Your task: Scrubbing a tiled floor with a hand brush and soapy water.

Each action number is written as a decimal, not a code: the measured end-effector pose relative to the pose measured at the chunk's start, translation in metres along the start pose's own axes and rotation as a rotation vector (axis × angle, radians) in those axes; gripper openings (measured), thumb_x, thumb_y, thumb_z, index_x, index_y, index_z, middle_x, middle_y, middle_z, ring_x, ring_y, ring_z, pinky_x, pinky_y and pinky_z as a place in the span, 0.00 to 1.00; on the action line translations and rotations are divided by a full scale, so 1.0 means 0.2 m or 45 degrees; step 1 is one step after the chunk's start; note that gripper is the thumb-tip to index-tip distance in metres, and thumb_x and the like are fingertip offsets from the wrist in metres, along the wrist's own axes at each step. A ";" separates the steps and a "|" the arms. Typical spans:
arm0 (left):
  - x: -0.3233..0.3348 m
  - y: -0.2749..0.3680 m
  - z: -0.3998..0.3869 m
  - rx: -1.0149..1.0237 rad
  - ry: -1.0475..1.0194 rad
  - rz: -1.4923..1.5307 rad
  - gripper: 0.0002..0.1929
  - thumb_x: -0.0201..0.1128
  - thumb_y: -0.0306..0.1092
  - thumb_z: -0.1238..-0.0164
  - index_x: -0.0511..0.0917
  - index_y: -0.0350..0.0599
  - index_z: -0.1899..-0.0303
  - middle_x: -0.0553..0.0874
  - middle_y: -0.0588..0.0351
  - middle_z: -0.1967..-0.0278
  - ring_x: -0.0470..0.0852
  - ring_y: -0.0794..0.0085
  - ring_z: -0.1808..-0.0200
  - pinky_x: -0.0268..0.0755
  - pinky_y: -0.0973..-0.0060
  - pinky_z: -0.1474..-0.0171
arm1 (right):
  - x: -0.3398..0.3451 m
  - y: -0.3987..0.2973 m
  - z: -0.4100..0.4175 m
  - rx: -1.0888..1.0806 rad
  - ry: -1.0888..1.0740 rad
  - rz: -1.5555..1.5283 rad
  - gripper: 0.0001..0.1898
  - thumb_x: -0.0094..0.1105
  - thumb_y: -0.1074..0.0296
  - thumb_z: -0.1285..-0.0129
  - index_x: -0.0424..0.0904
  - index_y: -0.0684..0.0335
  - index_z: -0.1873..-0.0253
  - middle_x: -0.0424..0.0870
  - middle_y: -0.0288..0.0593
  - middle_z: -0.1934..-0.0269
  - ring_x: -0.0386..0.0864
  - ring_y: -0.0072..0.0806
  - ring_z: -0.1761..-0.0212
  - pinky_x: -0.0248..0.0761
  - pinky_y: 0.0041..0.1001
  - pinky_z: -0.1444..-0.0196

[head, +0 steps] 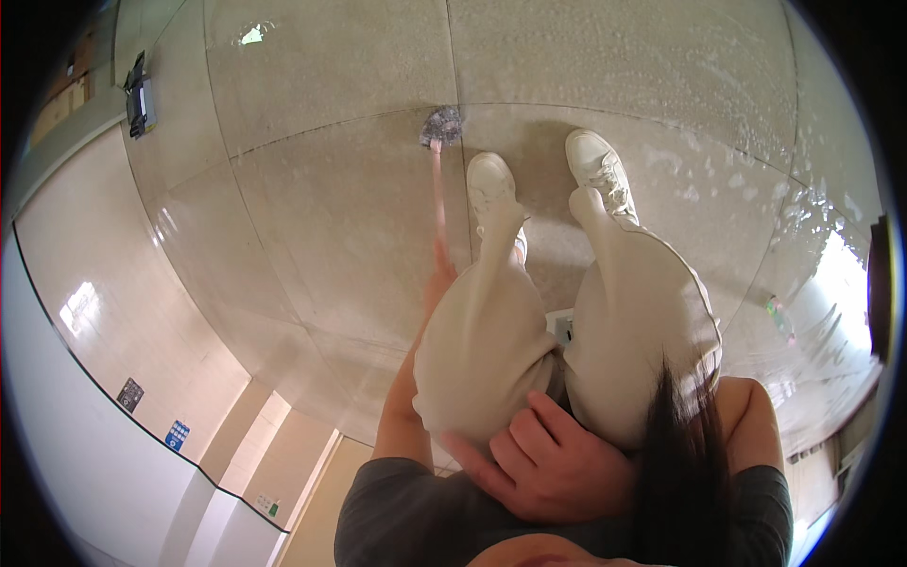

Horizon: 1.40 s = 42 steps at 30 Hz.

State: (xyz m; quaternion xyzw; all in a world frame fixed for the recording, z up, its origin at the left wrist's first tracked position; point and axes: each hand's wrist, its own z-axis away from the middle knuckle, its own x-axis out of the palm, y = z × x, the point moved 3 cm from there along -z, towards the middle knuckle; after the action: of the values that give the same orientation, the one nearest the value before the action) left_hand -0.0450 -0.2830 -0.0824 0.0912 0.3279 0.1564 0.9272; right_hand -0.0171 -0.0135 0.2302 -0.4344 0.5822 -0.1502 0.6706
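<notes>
My left hand (pixel 441 273), partly behind my left knee, is closed around the lower end of a pink-handled scrubbing brush (pixel 438 191). The brush's rough grey-purple head (pixel 441 126) rests on the wet tile floor (pixel 340 212), a little ahead of my left shoe (pixel 490 181). Bent in across my lap, my right hand (pixel 549 461) lies against my dark shirt (pixel 397 507) with several fingers curled. Its palm is hidden, so I cannot see whether anything is in it.
Soap foam (pixel 666 159) and water spread over the tiles to the right. A small colourful object (pixel 781 319) lies on the floor at right. A dark device (pixel 139 96) sits by the left wall. Small signs (pixel 177 434) are on the tiled wall (pixel 134 269).
</notes>
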 end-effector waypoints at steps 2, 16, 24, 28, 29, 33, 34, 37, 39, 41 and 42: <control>-0.02 0.03 -0.01 -0.024 -0.033 0.014 0.27 0.40 0.33 0.29 0.47 0.50 0.29 0.75 0.35 0.47 0.78 0.46 0.51 0.69 0.57 0.52 | 0.01 0.00 0.00 -0.011 -0.009 0.001 0.20 0.52 0.64 0.45 0.77 0.58 0.46 0.68 0.35 0.76 0.70 0.27 0.71 0.72 0.33 0.53; -0.40 0.76 -0.79 0.472 0.370 -0.289 0.30 0.43 0.39 0.28 0.41 0.56 0.29 0.83 0.36 0.65 0.81 0.43 0.64 0.73 0.53 0.61 | 0.00 0.02 -0.02 0.021 -0.017 -0.059 0.20 0.52 0.65 0.45 0.77 0.57 0.46 0.68 0.35 0.76 0.70 0.26 0.72 0.72 0.33 0.54; 0.03 -0.02 0.06 0.057 -0.001 -0.045 0.31 0.44 0.33 0.30 0.42 0.50 0.29 0.72 0.37 0.51 0.77 0.46 0.56 0.69 0.58 0.55 | 0.01 0.01 0.01 0.020 0.020 -0.016 0.20 0.53 0.64 0.45 0.77 0.58 0.47 0.68 0.34 0.76 0.70 0.25 0.72 0.72 0.33 0.53; -0.05 0.23 -0.13 -0.047 -0.104 -0.063 0.29 0.42 0.32 0.29 0.43 0.47 0.29 0.66 0.37 0.39 0.75 0.46 0.47 0.69 0.58 0.48 | 0.02 0.00 0.01 -0.008 -0.017 -0.019 0.20 0.53 0.63 0.45 0.77 0.59 0.47 0.69 0.33 0.76 0.70 0.25 0.71 0.72 0.33 0.53; -0.08 0.31 -0.25 -0.116 -0.142 -0.078 0.29 0.41 0.32 0.28 0.43 0.47 0.29 0.64 0.37 0.36 0.75 0.47 0.45 0.68 0.58 0.46 | 0.01 0.00 0.00 -0.001 -0.005 -0.009 0.20 0.53 0.63 0.45 0.77 0.59 0.47 0.69 0.33 0.76 0.70 0.25 0.71 0.72 0.33 0.53; -0.30 0.75 -0.84 0.500 0.456 -0.242 0.30 0.45 0.34 0.30 0.45 0.49 0.30 0.82 0.36 0.62 0.81 0.42 0.61 0.74 0.54 0.58 | 0.01 0.03 -0.01 0.055 0.010 -0.020 0.20 0.52 0.62 0.44 0.77 0.60 0.46 0.71 0.34 0.75 0.72 0.25 0.70 0.72 0.33 0.54; -0.35 0.80 -0.96 0.383 0.441 -0.370 0.30 0.45 0.36 0.30 0.45 0.52 0.30 0.82 0.36 0.62 0.81 0.42 0.62 0.73 0.54 0.59 | 0.01 0.03 -0.01 0.058 0.022 -0.039 0.20 0.52 0.62 0.44 0.77 0.60 0.46 0.72 0.34 0.74 0.72 0.26 0.70 0.72 0.33 0.54; -0.43 0.80 -1.00 0.491 0.496 -0.383 0.29 0.44 0.38 0.29 0.45 0.56 0.30 0.82 0.37 0.65 0.82 0.43 0.63 0.73 0.54 0.61 | 0.00 0.03 -0.01 0.058 0.033 -0.066 0.21 0.52 0.62 0.44 0.76 0.61 0.46 0.73 0.35 0.73 0.72 0.27 0.69 0.72 0.33 0.55; -0.40 0.64 -0.81 0.413 0.386 -0.304 0.30 0.44 0.36 0.29 0.44 0.54 0.29 0.80 0.35 0.56 0.80 0.42 0.57 0.72 0.52 0.56 | -0.01 0.02 0.00 0.038 0.028 -0.074 0.22 0.49 0.61 0.43 0.75 0.65 0.46 0.74 0.38 0.71 0.72 0.30 0.66 0.69 0.35 0.54; -0.29 0.43 -0.51 0.599 0.467 -0.318 0.31 0.45 0.33 0.30 0.42 0.48 0.29 0.72 0.33 0.43 0.76 0.40 0.51 0.69 0.53 0.51 | -0.01 0.02 0.02 0.048 0.010 -0.085 0.24 0.46 0.60 0.43 0.74 0.68 0.45 0.75 0.40 0.68 0.72 0.33 0.64 0.67 0.37 0.52; -0.22 0.30 -0.36 0.482 0.395 -0.296 0.31 0.44 0.32 0.30 0.41 0.44 0.29 0.68 0.32 0.40 0.75 0.41 0.48 0.68 0.56 0.49 | -0.01 0.02 0.03 0.036 0.027 -0.087 0.24 0.46 0.60 0.43 0.74 0.68 0.45 0.75 0.40 0.68 0.73 0.33 0.64 0.66 0.37 0.52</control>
State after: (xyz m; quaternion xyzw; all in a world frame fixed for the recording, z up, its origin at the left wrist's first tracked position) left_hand -0.1371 -0.2369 -0.0962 0.1998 0.4977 -0.0030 0.8440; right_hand -0.0141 -0.0073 0.2293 -0.4430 0.5718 -0.1858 0.6651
